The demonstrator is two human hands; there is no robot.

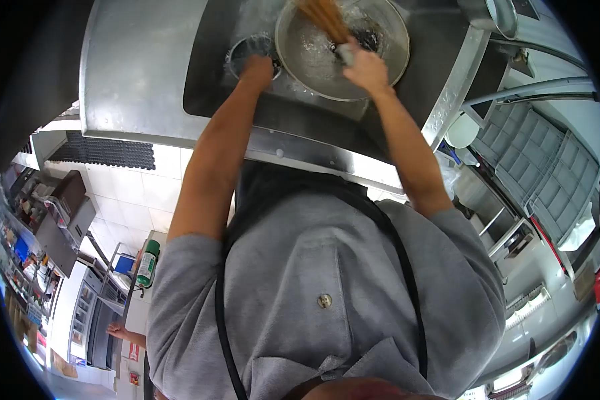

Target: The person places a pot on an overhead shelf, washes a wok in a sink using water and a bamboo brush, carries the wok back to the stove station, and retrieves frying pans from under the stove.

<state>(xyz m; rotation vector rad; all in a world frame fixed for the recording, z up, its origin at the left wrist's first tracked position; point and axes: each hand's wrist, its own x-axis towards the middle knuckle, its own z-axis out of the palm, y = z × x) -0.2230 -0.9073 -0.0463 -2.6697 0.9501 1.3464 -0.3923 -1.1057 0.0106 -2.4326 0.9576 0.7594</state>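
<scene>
My right hand (368, 69) is closed round the pale wrapped handle of a bamboo brush (325, 19), whose bristles are blurred by motion. The brush is over a large round metal bowl (401, 50) that holds water and some dark matter. At the left, my left hand (257, 71) is closed at the near rim of a smaller round metal container (237, 53); its fingertips are hidden. Both vessels are inside a dark-looking metal sink (203, 83), side by side.
A steel counter (133, 67) adjoins the sink on the left. To the right are grey panels (533, 160), pipes (527, 88) and a metal pot (503, 17). A green cylinder (148, 263) stands lower left, near another person's hand (118, 331).
</scene>
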